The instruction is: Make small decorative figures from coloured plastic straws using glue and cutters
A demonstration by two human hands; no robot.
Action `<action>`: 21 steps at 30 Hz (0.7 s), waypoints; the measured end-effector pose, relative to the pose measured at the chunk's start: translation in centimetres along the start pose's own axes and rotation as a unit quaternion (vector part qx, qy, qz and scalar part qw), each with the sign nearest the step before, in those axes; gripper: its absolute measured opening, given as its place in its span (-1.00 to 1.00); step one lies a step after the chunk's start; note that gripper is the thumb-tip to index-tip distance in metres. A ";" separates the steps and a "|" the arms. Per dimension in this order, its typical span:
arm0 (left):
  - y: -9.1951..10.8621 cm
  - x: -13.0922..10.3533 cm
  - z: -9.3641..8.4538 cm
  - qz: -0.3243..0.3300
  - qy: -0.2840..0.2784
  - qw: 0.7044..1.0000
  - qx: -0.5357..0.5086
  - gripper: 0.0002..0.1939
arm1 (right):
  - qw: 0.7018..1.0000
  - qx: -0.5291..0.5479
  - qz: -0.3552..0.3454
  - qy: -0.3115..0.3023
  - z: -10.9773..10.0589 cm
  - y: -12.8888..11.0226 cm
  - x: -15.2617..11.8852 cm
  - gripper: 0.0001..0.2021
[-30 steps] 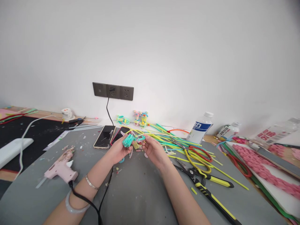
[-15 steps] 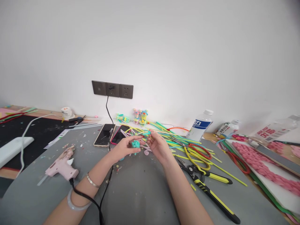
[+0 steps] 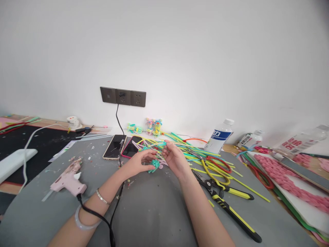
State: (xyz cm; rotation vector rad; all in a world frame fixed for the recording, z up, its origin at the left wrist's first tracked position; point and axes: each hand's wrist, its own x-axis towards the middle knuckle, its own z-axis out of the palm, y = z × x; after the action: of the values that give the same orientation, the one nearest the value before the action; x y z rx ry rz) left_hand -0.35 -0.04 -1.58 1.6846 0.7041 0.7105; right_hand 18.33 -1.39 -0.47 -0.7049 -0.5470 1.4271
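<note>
Head view: our left hand, nearer, pinches teal pipe-cleaner bundle jutting rightward toward our right hand, which curls, hold unclear.

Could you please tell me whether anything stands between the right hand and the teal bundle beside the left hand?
Nothing visible blocks the right hand from the teal bundle beside the left hand; only pale lilac pieces show in the gap, seemingly low on the table.
</note>
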 end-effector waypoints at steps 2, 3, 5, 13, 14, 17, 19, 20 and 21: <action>0.0 0.0 0.0 -0.016 0.005 1.000 0.005 -0.46 | 1.000 -0.005 0.000 0.000 0.0 0.0 0.0 -0.68; 0.0 0.0 0.0 -0.023 0.008 1.000 0.007 -0.49 | 1.000 -0.007 0.001 0.000 0.1 0.0 -0.1 -0.68; 0.1 0.1 0.1 -0.032 0.015 0.999 0.015 -0.52 | 1.000 -0.011 0.001 0.000 0.1 -0.1 -0.1 -0.67; 0.6 0.2 -0.3 -0.059 0.133 0.981 -0.124 -0.51 | 0.999 -0.008 -0.026 0.033 -0.1 0.0 0.2 -0.70; 0.7 0.2 -0.4 -0.070 0.143 0.973 -0.170 -0.52 | 0.999 -0.005 -0.031 0.039 -0.2 0.0 0.3 -0.70; 0.7 0.4 -0.7 -0.084 0.143 0.942 -0.293 -0.62 | 0.998 0.000 -0.044 0.051 -0.4 -0.1 0.5 -0.72; 0.8 0.5 -0.8 -0.082 0.133 0.927 -0.340 -0.72 | 0.998 0.003 -0.048 0.050 -0.4 -0.2 0.5 -0.74; 0.8 0.6 -0.9 -0.083 0.130 0.922 -0.356 -0.77 | 0.998 0.004 -0.049 0.048 -0.4 -0.2 0.4 -0.74; 0.7 0.6 -0.9 -0.083 0.129 0.917 -0.368 -0.80 | 0.998 0.004 -0.050 0.045 -0.3 -0.2 0.4 -0.74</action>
State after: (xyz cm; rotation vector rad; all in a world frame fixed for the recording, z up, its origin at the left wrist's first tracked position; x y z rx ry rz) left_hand -0.61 0.83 -0.62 0.8409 0.6403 0.9385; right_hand 18.69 -1.03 -0.60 -0.7219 -0.4982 1.2985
